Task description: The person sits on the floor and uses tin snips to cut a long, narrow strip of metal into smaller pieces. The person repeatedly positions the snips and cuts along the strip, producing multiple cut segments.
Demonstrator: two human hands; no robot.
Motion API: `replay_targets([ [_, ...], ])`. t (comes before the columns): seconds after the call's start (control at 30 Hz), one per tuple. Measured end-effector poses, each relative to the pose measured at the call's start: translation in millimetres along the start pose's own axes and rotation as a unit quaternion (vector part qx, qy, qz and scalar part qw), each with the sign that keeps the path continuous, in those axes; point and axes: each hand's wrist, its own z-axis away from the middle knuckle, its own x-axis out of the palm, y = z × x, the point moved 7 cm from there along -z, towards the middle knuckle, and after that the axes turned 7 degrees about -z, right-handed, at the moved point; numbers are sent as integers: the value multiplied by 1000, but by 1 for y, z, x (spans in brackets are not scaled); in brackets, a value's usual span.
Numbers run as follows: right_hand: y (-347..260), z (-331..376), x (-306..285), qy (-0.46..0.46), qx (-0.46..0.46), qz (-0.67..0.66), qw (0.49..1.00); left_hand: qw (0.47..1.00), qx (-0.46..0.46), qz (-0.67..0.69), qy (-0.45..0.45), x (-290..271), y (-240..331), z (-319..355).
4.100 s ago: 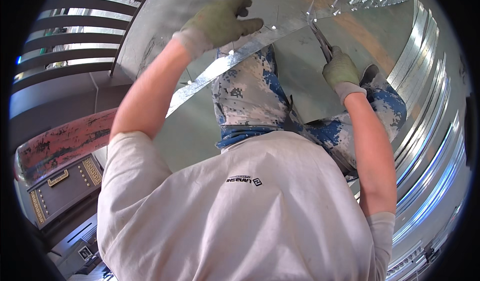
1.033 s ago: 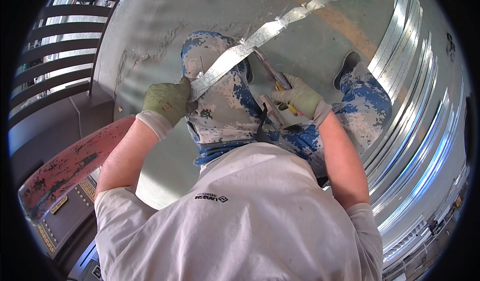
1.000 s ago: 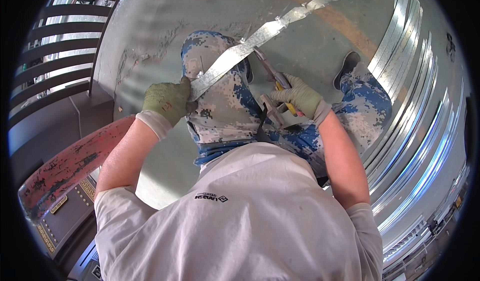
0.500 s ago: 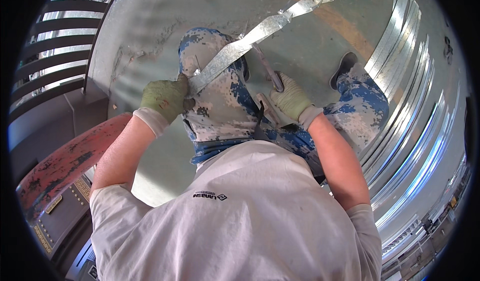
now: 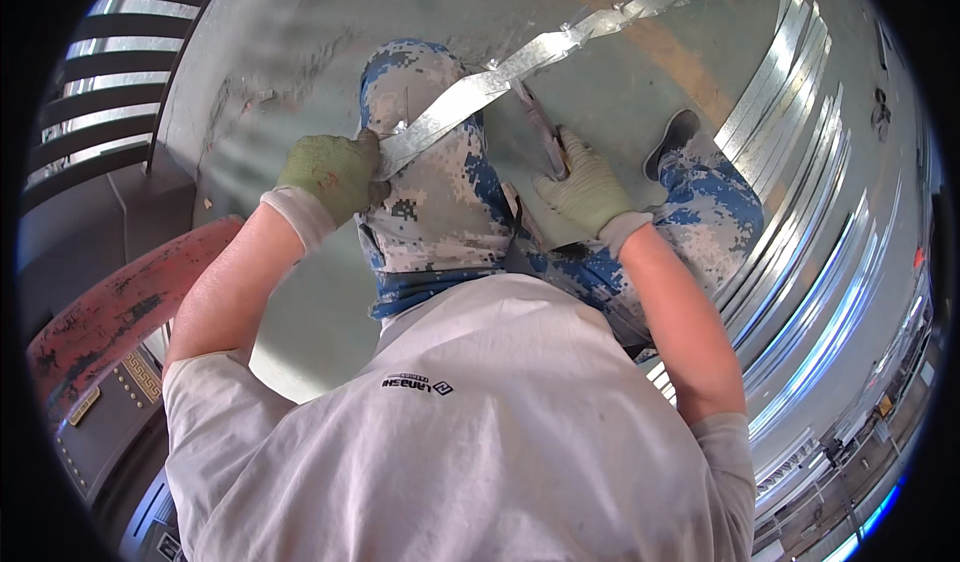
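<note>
My gloved left hand (image 5: 330, 174) pinches the near end of a long, shiny metal strip (image 5: 455, 104) over my left knee. The strip runs up and to the right, bent and overlapping in places, with thin spikes or tabs standing off it. In my gloved right hand (image 5: 585, 184) is a narrow grey hand tool (image 5: 540, 122) that looks like a pair of snips. Its tip reaches the lower edge of the strip, just right of the knee; whether its jaws are around the metal I cannot make out. My fingers are closed about its handle.
Many long metal strips (image 5: 790, 177) lie in a spread on the floor to my right, beside my right leg. At the left stand a dark slatted frame (image 5: 110, 90) and a worn red curved bar or pipe (image 5: 130, 297). A dark patterned panel (image 5: 120, 412) is below it.
The whole view has shifted slightly. My right hand looks a little looser around the tool, whose tip stays by the strip. My left hand keeps its hold on the strip's end.
</note>
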Motion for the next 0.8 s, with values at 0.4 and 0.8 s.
replay_targets([
  [0.4, 21, -11, -20, -91, -58, -138, 985, 1000, -5, 5, -7, 1, 0, 1],
  [0.8, -43, 19, -20, 1, 36, 293, 955, 1000, 9, -13, -14, -2, 1, 1],
])
